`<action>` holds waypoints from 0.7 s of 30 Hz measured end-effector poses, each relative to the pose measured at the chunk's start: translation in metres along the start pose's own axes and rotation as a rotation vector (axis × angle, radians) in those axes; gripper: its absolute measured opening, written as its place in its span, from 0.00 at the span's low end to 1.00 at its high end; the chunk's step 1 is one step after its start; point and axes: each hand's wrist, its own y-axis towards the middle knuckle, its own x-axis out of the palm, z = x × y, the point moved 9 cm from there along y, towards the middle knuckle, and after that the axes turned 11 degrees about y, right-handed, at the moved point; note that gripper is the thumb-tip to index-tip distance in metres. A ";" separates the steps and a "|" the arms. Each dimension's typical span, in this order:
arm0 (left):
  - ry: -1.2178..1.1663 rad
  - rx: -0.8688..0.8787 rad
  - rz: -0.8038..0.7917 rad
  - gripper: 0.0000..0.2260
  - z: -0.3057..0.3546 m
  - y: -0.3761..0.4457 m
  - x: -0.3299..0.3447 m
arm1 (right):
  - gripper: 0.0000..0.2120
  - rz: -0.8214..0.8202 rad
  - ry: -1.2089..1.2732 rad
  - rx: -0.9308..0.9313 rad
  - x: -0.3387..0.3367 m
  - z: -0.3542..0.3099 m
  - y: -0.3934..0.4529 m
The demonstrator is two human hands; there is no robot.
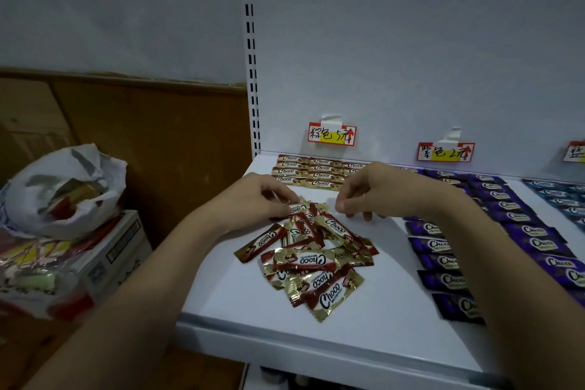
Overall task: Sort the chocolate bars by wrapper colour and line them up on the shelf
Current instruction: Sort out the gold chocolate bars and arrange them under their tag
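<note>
My left hand (262,196) pinches the left end of a brown bar (297,208) atop the pile's (311,260) far edge — its long axis running left-right — while my right hand (370,191), fingers curled and empty, hovers just beside its right end, the brown rows (311,172) lying just beyond.

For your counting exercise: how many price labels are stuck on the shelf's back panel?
3: a label above the brown-and-gold bars, a second label above the purple bars, and a third label cut off at the right edge. More may lie out of frame.
</note>
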 end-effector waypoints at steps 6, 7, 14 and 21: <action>0.010 0.027 -0.014 0.10 0.004 -0.001 0.003 | 0.11 -0.009 0.062 0.005 0.001 0.007 0.002; 0.008 0.035 -0.017 0.10 0.005 -0.001 0.004 | 0.11 -0.019 0.065 0.002 0.002 0.006 0.002; 0.009 0.045 -0.073 0.10 0.007 -0.001 0.010 | 0.15 -0.088 0.001 0.006 0.011 0.003 0.001; -0.350 -0.112 0.085 0.02 -0.007 -0.002 -0.002 | 0.09 -0.106 -0.001 0.012 0.014 0.003 0.000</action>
